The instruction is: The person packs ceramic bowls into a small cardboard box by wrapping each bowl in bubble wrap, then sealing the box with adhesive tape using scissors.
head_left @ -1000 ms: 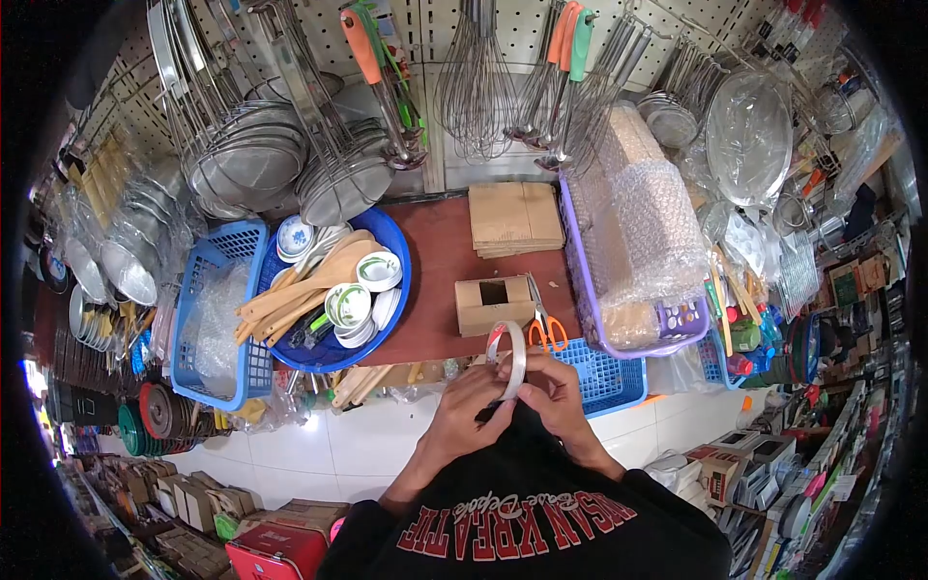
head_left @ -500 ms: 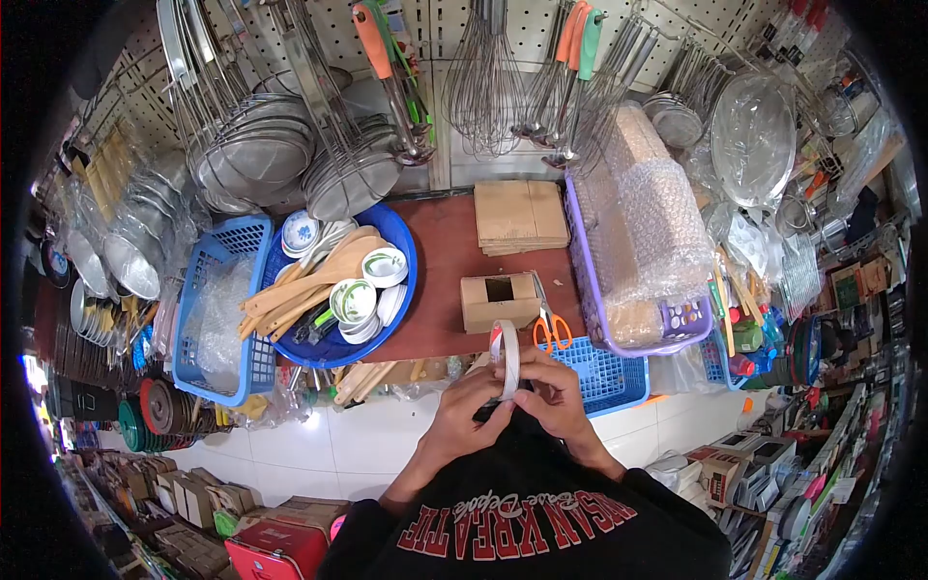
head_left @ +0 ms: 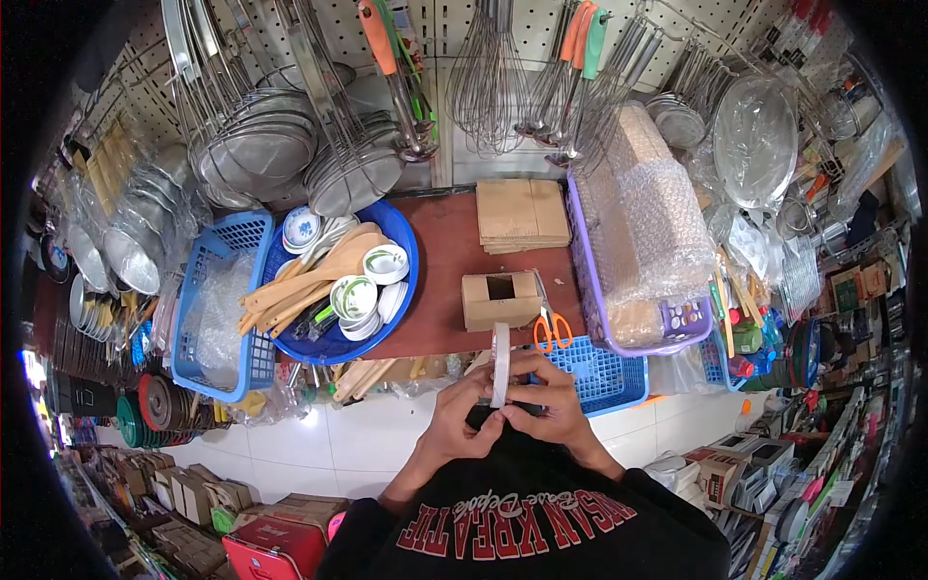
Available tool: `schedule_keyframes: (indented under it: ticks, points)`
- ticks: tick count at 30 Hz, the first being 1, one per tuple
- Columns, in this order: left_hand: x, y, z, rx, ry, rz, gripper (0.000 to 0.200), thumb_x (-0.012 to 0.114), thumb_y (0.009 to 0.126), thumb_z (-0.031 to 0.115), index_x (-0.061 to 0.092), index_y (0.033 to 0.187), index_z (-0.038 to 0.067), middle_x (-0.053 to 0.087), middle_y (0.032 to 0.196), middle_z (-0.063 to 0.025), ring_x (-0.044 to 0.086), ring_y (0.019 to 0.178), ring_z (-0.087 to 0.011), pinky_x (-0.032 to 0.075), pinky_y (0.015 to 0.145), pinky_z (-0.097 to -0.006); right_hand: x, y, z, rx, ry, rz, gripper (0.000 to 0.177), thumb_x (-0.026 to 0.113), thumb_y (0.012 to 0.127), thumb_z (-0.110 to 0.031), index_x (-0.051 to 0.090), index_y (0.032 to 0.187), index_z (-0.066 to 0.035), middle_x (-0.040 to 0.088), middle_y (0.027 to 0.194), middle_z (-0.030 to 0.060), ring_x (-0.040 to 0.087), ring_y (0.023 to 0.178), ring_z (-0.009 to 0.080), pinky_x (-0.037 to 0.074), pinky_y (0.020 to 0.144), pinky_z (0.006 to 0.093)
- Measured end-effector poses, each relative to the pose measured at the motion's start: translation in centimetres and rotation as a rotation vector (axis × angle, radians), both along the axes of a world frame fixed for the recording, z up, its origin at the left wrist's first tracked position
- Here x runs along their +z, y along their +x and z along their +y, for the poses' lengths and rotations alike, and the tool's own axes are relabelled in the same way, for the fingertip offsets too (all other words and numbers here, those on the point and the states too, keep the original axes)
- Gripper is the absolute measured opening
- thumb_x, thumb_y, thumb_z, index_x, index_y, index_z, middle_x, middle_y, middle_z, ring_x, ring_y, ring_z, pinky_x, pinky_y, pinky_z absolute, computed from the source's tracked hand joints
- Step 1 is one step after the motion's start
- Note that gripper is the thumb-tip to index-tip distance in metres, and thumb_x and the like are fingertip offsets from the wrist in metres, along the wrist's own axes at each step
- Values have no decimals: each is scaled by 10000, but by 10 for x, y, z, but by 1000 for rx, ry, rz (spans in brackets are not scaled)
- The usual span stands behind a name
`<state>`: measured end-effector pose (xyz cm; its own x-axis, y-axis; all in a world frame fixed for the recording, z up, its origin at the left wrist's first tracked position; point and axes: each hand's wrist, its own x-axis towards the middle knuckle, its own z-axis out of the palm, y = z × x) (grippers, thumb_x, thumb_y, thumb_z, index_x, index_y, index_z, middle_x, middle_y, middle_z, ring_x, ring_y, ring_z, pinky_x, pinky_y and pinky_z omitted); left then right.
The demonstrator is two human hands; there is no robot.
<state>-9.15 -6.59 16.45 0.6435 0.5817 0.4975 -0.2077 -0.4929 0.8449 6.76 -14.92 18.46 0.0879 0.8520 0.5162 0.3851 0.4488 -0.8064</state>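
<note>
Pale tape roll [head_left: 500,367] standing between two hands

The red-brown table [head_left: 440,261] is bearing a cardboard box [head_left: 488,312] and orange-handled scissors [head_left: 552,331]. Just in front of its edge, the right hand [head_left: 456,422] and left hand [head_left: 559,408] are clenching their grip on the tape roll, which is looking narrow, whitish and glossy, showing almost edge-on and upright.

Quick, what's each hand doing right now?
Left hand: closed on the roll of tape.
Right hand: fingers curled beside the roll; can't tell whether it holds anything.
</note>
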Motion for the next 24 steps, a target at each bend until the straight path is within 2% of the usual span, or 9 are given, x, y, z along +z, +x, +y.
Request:
schedule_keyframes:
  ticks: [3, 6, 9, 15, 19, 21, 24]
  points:
    - [6, -2, -1, -44, -99, 1, 182, 661, 784, 38, 589, 928, -46, 636, 1081, -278, 648, 1011, -423, 502, 908, -427, -1, 1, -1, -11, -3, -34, 263, 748, 782, -70, 737, 1042, -27, 625, 1106, 128, 600, 1057, 312, 484, 874, 399]
    - [7, -2, 1, -47, -78, 8, 178, 673, 775, 32, 610, 921, -48, 649, 1058, -265, 652, 1014, -411, 503, 910, -424, -2, 0, -1, 8, -19, 70, 256, 739, 792, -59, 730, 1043, -12, 633, 1105, 132, 607, 1047, 290, 484, 865, 379]
    - [9, 0, 0, 8, 34, 40, 227, 684, 775, 19, 635, 981, -61, 665, 1030, -248, 656, 1003, -390, 500, 914, -425, -4, 0, -3, 22, -126, 266, 272, 720, 816, -43, 700, 1082, 13, 642, 1106, 130, 609, 1040, 248, 479, 861, 352]
    - [17, 9, 2, 4, 36, 68, 354, 701, 782, 1, 639, 1124, -66, 681, 1034, -213, 649, 963, -361, 490, 904, -425, -20, -5, 0, -2, -193, 693, 309, 651, 899, -34, 606, 1197, 36, 653, 1129, 120, 617, 1046, 192, 489, 900, 325]
    - [18, 14, 4, 22, 63, 84, 317, 712, 794, 16, 652, 1096, -60, 691, 1014, -201, 659, 940, -347, 498, 871, -416, -16, -4, 2, 35, -262, 1046, 311, 580, 963, -78, 569, 1257, 24, 652, 1145, 102, 634, 1048, 188, 516, 907, 317]
    - [15, 16, 4, 35, 83, 108, 282, 720, 803, 36, 662, 1064, -53, 701, 996, -202, 687, 907, -339, 524, 829, -392, -20, 1, 4, 65, -274, 1112, 330, 553, 980, -103, 549, 1286, 21, 648, 1157, 106, 637, 1053, 185, 527, 908, 319]
    - [8, 17, 2, 2, -68, 177, 265, 725, 816, 33, 663, 1059, -52, 706, 972, -192, 693, 888, -309, 529, 791, -365, -23, 4, 5, 79, -317, 1146, 354, 535, 989, -118, 532, 1316, 19, 645, 1168, 109, 635, 1068, 180, 530, 916, 317]
